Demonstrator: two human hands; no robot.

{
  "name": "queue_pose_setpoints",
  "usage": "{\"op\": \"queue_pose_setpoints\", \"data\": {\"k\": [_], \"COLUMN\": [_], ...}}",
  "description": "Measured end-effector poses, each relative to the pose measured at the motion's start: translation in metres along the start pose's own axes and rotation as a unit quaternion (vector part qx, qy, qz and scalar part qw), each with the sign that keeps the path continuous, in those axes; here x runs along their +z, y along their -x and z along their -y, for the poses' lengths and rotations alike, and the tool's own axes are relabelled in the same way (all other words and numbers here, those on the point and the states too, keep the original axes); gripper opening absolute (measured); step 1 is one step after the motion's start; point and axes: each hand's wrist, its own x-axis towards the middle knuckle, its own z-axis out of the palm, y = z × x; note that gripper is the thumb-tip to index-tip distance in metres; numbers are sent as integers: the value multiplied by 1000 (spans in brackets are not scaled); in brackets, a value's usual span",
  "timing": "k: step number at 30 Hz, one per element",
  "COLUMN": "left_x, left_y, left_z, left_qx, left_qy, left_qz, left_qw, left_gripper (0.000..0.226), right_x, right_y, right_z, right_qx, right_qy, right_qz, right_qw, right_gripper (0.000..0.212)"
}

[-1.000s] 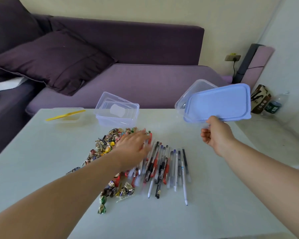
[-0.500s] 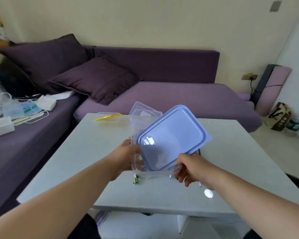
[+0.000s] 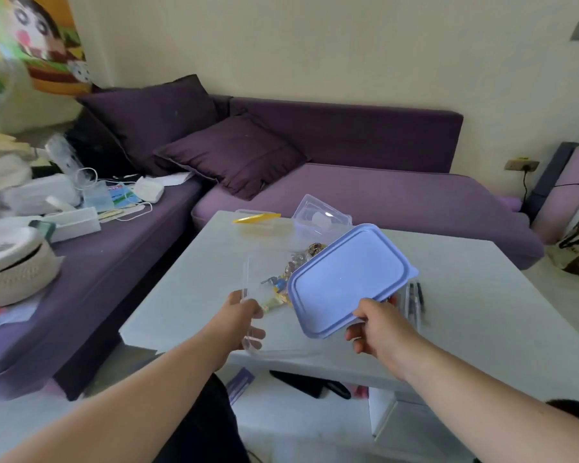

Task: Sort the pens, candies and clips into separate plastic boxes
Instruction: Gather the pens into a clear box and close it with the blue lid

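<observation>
While our left hand (image 3: 244,320) grips the near corner of the clear box (image 3: 264,292), our right hand (image 3: 376,325) pinches the blue lid (image 3: 348,279) by its near edge, tilted up over the box's right side. Hands are apart, both held above the white table (image 3: 465,295). Candies (image 3: 301,259) show through the box on the table, pens (image 3: 415,297) peek out just right of the lid, and another clear box (image 3: 321,217) sits at the table's far edge.

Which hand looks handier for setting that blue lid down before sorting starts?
The right hand: it already grips the blue lid by its near edge, with bare table on its side. The left hand is busy holding the clear box.
</observation>
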Motion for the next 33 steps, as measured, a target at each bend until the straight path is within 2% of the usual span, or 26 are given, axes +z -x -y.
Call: {"op": "queue_pose_setpoints", "data": {"k": [2,6,9,13,19,21,26,29,31,33], "left_x": [-12,-30,-31,-16,31,48,84,92,93,92], "left_y": [-2,-13,-22,-32,-53,-60,-82,-87,-87,-88], "left_z": [7,17,19,18,16,14,17,23,26,28], "left_qx": [-5,-18,-17,-8,17,21,23,19,27,42], "left_qy": [-8,3,29,52,33,38,85,91,100,117], "left_qz": [-9,-29,-36,-5,61,78,82,71,76,85], "left_qw": [1000,999,999,999,997,996,993,993,992,989], "left_gripper": [20,19,16,13,18,29,30,33,34,40], "right_x": [-5,-29,-52,-87,-146,-169,-223,-246,-246,-228], "right_y": [1,4,2,-5,-31,-45,-85,-103,-107,-108], "right_z": [1,1,-1,2,19,23,36,26,8,-5], "right_qx": [10,25,24,6,-40,-49,-51,6,1,-15], "right_qy": [-41,-76,-75,-52,-40,-43,-70,11,109,209], "right_qz": [9,23,13,-11,-103,-135,-196,-288,-346,-301], "right_qw": [999,997,997,999,993,989,977,957,932,930], "right_gripper": [12,14,19,19,11,11,10,25,23,20]}}
